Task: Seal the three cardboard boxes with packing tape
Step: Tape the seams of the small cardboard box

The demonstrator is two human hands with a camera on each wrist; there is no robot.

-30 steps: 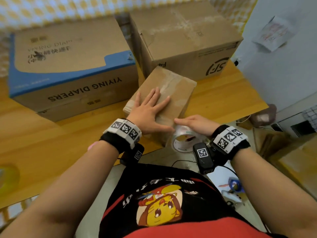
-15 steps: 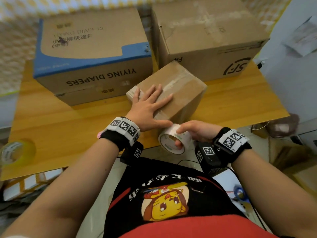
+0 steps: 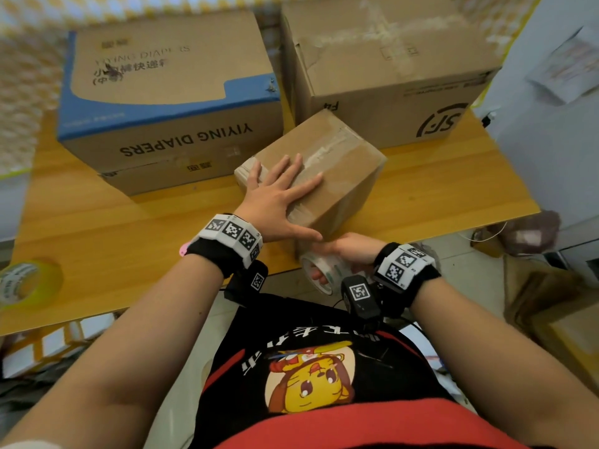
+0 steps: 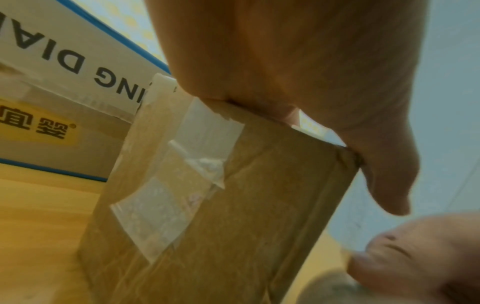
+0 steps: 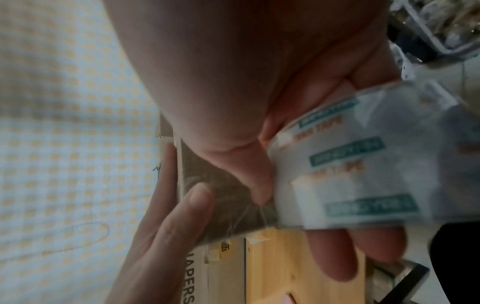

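A small brown cardboard box (image 3: 343, 166) sits at the table's near edge, taped along its top seam. My left hand (image 3: 278, 202) lies flat on its top, fingers spread, pressing it down (image 4: 298, 61). My right hand (image 3: 346, 251) grips a clear packing tape roll (image 3: 324, 273) with green print (image 5: 345, 168) against the box's near lower side, fingers through its core. Behind stand the blue-edged diaper box (image 3: 168, 102) and the plain SF box (image 3: 389, 66). Old tape patches (image 4: 182, 185) show on the small box's side.
A yellowish tape roll (image 3: 24, 283) lies at the wooden table's (image 3: 113, 241) front-left edge. The two big boxes fill the back of the table. Cartons (image 3: 551, 303) and clutter sit on the floor to the right.
My right hand has carried the tape roll down the small box's near side, below the table edge. The left hand stays flat on the box top. The view has shifted.
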